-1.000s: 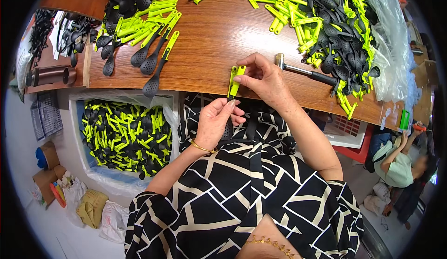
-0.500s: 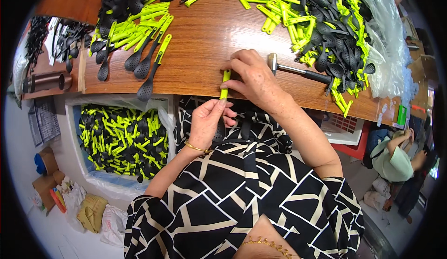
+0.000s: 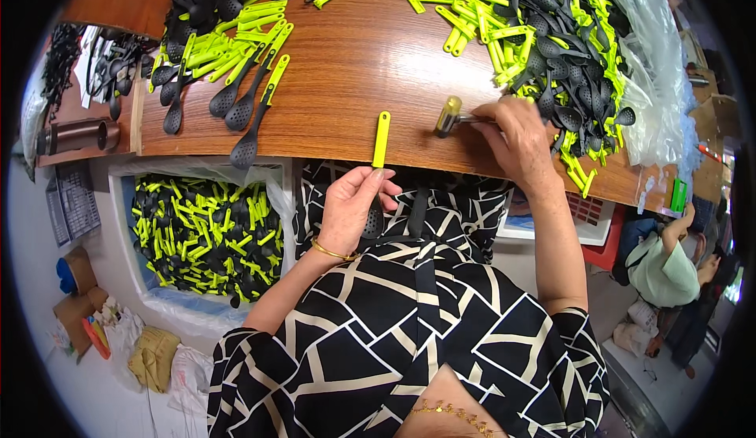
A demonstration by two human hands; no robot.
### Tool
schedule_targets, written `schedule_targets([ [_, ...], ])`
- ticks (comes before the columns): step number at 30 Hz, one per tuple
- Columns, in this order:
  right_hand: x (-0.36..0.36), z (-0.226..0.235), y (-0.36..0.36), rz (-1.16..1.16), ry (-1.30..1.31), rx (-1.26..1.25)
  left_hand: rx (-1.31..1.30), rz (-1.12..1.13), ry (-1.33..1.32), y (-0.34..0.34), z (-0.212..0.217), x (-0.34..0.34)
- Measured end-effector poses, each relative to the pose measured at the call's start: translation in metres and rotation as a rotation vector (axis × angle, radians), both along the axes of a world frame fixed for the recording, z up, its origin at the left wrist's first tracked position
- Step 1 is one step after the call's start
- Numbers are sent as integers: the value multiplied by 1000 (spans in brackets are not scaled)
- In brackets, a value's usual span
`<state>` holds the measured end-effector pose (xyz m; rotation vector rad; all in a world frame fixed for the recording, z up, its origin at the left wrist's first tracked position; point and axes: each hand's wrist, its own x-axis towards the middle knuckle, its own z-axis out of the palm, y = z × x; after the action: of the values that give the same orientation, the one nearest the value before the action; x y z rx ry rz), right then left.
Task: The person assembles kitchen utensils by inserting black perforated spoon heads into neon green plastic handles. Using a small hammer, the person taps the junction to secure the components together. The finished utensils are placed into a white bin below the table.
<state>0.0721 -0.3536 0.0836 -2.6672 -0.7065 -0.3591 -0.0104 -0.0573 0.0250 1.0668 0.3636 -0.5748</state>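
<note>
My left hand (image 3: 351, 208) is closed around a slotted spoon (image 3: 382, 139) at the near edge of the table. The spoon's lime-green handle lies over the tabletop, pointing away from me, and its black perforated bowl hangs below the edge, partly behind my fingers. To the right, my right hand (image 3: 516, 137) grips the shaft of a small hammer (image 3: 448, 116). Its head, with a yellowish face, is tilted just above the wood, a short way right of the green handle. The hammer's grip end is hidden by my hand.
Several finished-looking slotted spoons (image 3: 253, 127) lie at the table's left, and a large heap of black spoon heads and green handles (image 3: 563, 72) covers its right. A lined crate (image 3: 209, 237) full of spoons stands below left. Another person (image 3: 665, 269) is at far right.
My right hand has let go of the green handle, moved right and taken hold of the hammer, raising and turning its head. My left hand still holds the spoon in place.
</note>
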Motion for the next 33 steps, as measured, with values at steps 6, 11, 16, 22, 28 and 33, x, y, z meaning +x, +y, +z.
schedule_targets([
  [6, -13, 15, 61, 326, 37, 265, -20, 11, -14, 0, -2, -3],
  [11, -14, 12, 63, 283, 61, 105, -37, 7, 9, -3, 0, -2],
  [16, -23, -8, 53, 231, 102, 148, -139, 2, 101, -1, 1, 1],
  [22, -18, -6, 49, 164, 174, 141, -601, 49, 405, 11, 7, 6],
  [28, -26, 7, 58, 90, 181, 422, -20, 1, 20, 7, -3, 2],
  [33, -24, 13, 63, 249, 63, 149, 136, 4, -82, 2, -4, 3],
])
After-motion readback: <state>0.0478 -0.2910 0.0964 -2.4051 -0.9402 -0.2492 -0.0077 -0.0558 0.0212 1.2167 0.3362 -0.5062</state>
